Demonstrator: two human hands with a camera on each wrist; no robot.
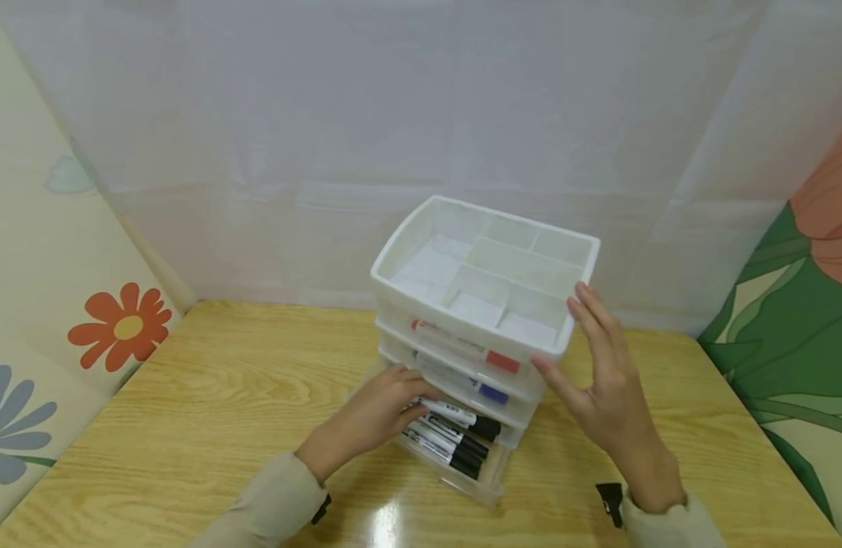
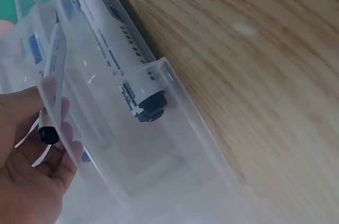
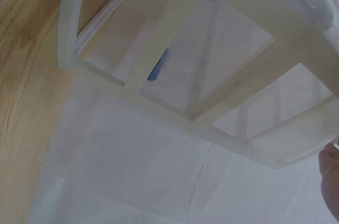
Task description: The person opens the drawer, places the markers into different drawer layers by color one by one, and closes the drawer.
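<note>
A white plastic drawer organizer (image 1: 472,327) stands on the table, its clear bottom drawer (image 1: 492,487) pulled out. Inside that drawer lie several white markers (image 1: 438,445) with black caps. My left hand (image 1: 380,411) reaches in over the drawer and pinches one black-capped marker (image 1: 451,413). In the left wrist view, the held marker (image 2: 55,62) sits between thumb and fingers, while other markers (image 2: 116,38) lie across the drawer. My right hand (image 1: 613,388) touches the organizer's front right corner with fairly straight, spread fingers; in the right wrist view, only part of it shows.
The organizer's top tray (image 1: 421,266) is divided into compartments. A red marker (image 1: 465,346) and a blue-capped marker (image 1: 492,393) show through the closed drawers above. The wood-patterned table (image 1: 256,380) meets a pale sheet (image 1: 291,152) behind; flower-patterned cloths hang at both sides.
</note>
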